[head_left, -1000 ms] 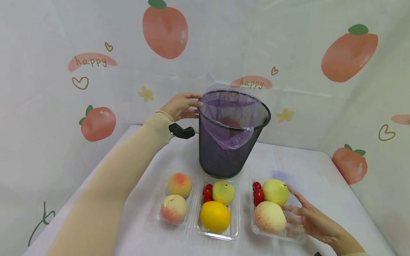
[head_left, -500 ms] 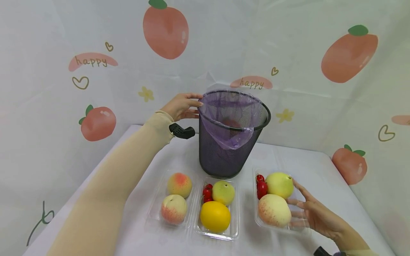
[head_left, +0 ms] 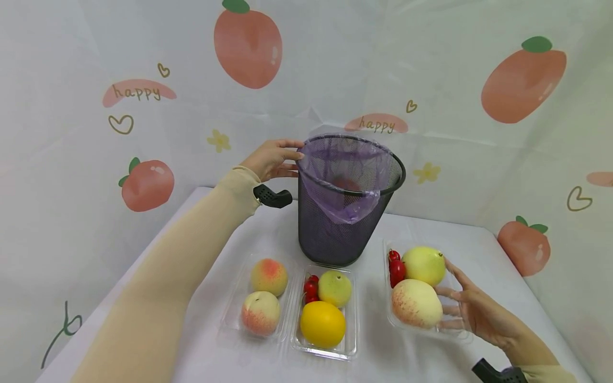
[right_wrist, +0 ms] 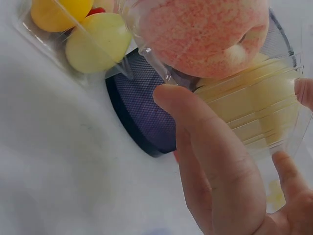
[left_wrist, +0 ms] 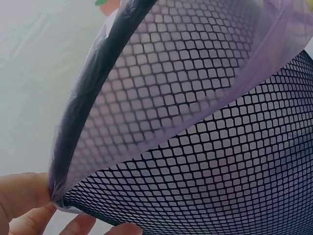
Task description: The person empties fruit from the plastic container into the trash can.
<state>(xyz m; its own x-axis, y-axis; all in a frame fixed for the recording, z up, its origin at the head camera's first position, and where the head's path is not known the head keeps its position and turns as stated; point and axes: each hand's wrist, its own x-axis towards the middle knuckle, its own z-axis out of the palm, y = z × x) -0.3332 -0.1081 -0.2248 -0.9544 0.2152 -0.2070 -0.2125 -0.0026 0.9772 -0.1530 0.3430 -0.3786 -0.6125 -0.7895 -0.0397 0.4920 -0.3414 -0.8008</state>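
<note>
Head view: the left hand (head_left: 273, 160) reaches to the 9 o'clock side of the mesh bin (head_left: 330, 239), its fingers loosely extended and slightly apart, tips touching the black rim. The right hand (head_left: 481, 314) holds a clear box (head_left: 388, 300) at its 3 o'clock side, fingers spread and partly seen through the plastic; the right wrist view shows thumb and fingers set well apart on it. Whether that box touches the table I cannot tell.

Inside it, a pear (head_left: 423, 266) sits toward 12 o'clock, a peach (head_left: 416, 303) toward 6, and small red fruits (head_left: 397, 273) at 10.

From the bin, the held box lies at 4 o'clock. A middle box (head_left: 355, 319) is at 6, with a yellow fruit (head_left: 323, 324); a left box (head_left: 234, 290) at 8 bears two peaches (head_left: 261, 314). Purple plastic (head_left: 342, 205) lines the bin and folds over its rim. All stand before a fruit-printed backdrop (head_left: 455, 159).
</note>
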